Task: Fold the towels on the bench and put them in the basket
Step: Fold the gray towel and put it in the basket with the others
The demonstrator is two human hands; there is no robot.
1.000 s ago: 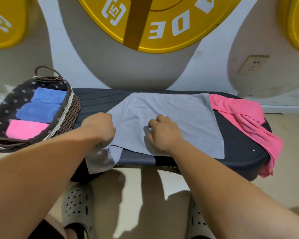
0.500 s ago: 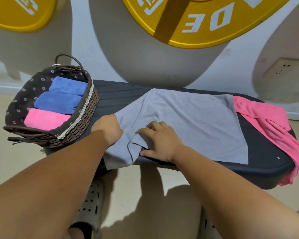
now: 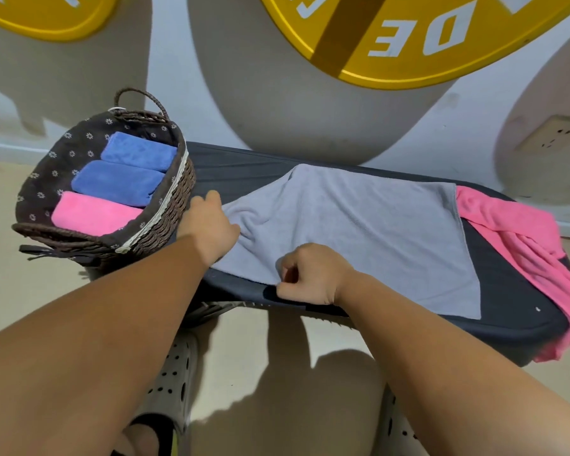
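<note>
Since the grey towel seems limp, right hand fingers pinch it at the table's near edge, left hand its bunched end.

We wear pale grey rubber clogs pierced with round holes: the left clog at seven o'clock, the right clog at five. A black ankle band, edged yellow-green, meets the left heel. Bare forearms end in our left hand and right hand.
</note>
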